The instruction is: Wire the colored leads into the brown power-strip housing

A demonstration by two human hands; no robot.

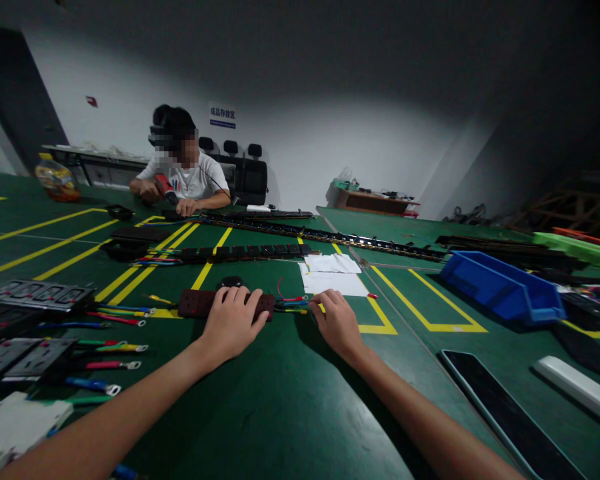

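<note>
A dark red socket strip (193, 303) lies on the green table in front of me. My left hand (234, 319) rests over its right half, with fingers curled across the top and the thumb along the near side. Coloured wires (291, 304) with metal ring ends come out of the strip's right end. At those wire ends my right hand (335, 319) has thumb and forefinger pinched together on a wire. White paper sheets (335, 283) lie just beyond my right hand. A small black round object (230, 282) sits behind the strip.
Black socket units (30, 327) with ring-ended wires are stacked at left. A blue bin (500, 287), a phone (500, 407) and a white bar (580, 387) lie to the right. Long black strips (360, 240) cross the table. Opposite, a person (190, 173) holds a red power drill (166, 189).
</note>
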